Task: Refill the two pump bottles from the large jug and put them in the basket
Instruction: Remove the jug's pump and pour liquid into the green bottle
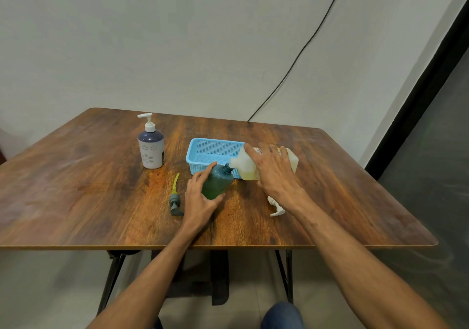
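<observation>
My left hand grips a green pump bottle with its pump off, tilted toward the right. My right hand holds the large pale jug tipped on its side, its spout right at the green bottle's open neck. Yellowish liquid lies in the jug's low side. The grey pump with a yellow tube lies on the table to the left of my left hand. A white and dark blue pump bottle stands upright at the back left, pump on. The blue basket sits just behind the two bottles, with nothing in it.
A white pump head lies on the wooden table under my right forearm. A black cable runs down the wall to the table's back edge. A dark panel stands at the right.
</observation>
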Motion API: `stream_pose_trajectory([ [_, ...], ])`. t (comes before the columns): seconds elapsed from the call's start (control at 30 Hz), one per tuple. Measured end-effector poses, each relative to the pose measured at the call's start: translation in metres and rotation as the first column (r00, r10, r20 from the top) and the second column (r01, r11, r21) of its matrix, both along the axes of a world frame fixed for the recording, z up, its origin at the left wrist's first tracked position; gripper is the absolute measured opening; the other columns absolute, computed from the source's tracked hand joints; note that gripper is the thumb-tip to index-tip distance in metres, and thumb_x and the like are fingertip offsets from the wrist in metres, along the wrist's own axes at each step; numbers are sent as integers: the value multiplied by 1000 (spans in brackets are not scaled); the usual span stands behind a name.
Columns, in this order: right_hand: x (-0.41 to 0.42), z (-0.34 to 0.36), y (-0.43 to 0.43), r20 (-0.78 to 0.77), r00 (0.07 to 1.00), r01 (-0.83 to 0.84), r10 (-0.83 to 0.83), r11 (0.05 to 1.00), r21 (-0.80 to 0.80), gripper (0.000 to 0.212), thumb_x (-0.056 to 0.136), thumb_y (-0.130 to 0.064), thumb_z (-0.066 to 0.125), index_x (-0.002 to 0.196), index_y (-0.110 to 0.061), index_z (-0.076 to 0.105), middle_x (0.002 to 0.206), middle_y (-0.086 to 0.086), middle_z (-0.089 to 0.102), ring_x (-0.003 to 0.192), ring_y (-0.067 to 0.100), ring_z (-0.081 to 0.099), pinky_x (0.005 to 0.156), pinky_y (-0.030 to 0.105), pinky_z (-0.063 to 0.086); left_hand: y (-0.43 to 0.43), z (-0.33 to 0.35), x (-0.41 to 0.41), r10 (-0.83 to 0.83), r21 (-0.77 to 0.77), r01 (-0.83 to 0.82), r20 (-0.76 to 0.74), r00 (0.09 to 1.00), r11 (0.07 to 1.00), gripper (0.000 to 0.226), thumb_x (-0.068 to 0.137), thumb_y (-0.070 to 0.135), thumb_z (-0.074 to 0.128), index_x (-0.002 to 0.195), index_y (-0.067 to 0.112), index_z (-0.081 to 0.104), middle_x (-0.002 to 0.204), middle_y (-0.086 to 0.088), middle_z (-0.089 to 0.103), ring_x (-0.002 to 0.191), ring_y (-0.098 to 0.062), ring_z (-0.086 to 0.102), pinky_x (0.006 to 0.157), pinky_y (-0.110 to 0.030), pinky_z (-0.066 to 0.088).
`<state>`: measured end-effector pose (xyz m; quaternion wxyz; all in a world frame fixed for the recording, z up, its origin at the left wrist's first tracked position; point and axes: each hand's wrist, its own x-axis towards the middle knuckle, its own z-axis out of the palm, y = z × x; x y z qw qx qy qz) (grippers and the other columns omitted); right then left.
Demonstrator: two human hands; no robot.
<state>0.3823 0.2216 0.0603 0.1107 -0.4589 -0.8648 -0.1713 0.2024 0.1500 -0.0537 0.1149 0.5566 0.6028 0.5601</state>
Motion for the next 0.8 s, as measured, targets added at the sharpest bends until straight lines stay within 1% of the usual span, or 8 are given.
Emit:
stream_pose_trajectory([
  [0.17, -1, 1, 0, 4, 1000, 6, -6, 1000, -5, 96, 80, -25, 82, 156, -30, 23, 151, 13, 42, 138, 36, 40, 117, 59, 28, 0, -1, -1, -1, 11, 1, -4, 1000, 1000, 88, 76, 16, 85, 151, 34, 40, 131, 17, 44, 124, -12, 46, 105, -33, 42],
  [0.33, -1, 1, -1, 4, 1000, 5, -5, 1000, -5, 97, 79, -21, 82, 156, -29, 24, 151, 13, 42, 138, 37, 41, 116, 60, 28, 1, -2, -1, -1, 0, 1, 5, 1000, 1000, 87, 77, 17, 84, 152, 33, 41, 132, 16, 44, 126, -14, 46, 107, -37, 44],
  [0.4, -1, 1, -1, 2, 1000, 3, -3, 1000, -7, 97, 78, -20, 82, 156, -29, 25, 150, 14, 43, 137, 37, 41, 116, 60, 28, 2, -2, -2, -1, 4, 1, 2, 1000, 1000, 88, 77, 17, 84, 152, 33, 41, 132, 16, 45, 125, -14, 46, 107, -37, 44],
  [0.5, -2, 2, -1, 9, 1000, 1, -1, 1000, -3, 97, 78, -20, 82, 156, -29, 24, 150, 13, 42, 137, 36, 41, 116, 60, 27, 2, -4, -3, 3, 15, -3, -6, 1000, 1000, 88, 76, 17, 84, 150, 37, 40, 130, 18, 45, 124, -12, 46, 104, -32, 42],
  [0.6, -1, 2, -2, 8, 1000, 2, -2, 1000, -5, 97, 79, -21, 81, 156, -29, 23, 151, 13, 41, 138, 36, 40, 117, 60, 27, 1, -3, -3, 6, 16, -6, -13, 1000, 1000, 91, 76, 18, 85, 148, 44, 37, 129, 21, 44, 122, -9, 45, 99, -20, 36],
  [0.67, -1, 2, -2, 7, 1000, 2, -2, 1000, -4, 98, 79, -21, 81, 157, -29, 22, 151, 13, 41, 139, 36, 39, 117, 60, 26, 1, -3, -3, 12, 15, -12, -14, 1000, 1000, 91, 76, 18, 85, 148, 45, 36, 129, 20, 44, 121, -8, 44, 96, -13, 32],
  [0.73, -1, 2, -2, 5, 1000, 0, 0, 1000, -7, 99, 79, -21, 82, 157, -29, 22, 151, 13, 41, 139, 36, 39, 118, 60, 26, 1, -3, -3, 16, 15, -15, -15, 1000, 1000, 91, 76, 17, 85, 147, 44, 36, 130, 19, 44, 121, -8, 44, 94, -11, 32],
  [0.8, -1, 2, -2, -5, 1000, -1, 1, 1000, -9, 98, 79, -21, 82, 157, -29, 22, 152, 13, 41, 139, 36, 39, 118, 60, 26, 1, -3, -2, 14, 14, -13, -15, 1000, 1000, 91, 76, 17, 85, 148, 43, 36, 131, 19, 42, 122, -7, 43, 96, -14, 33],
])
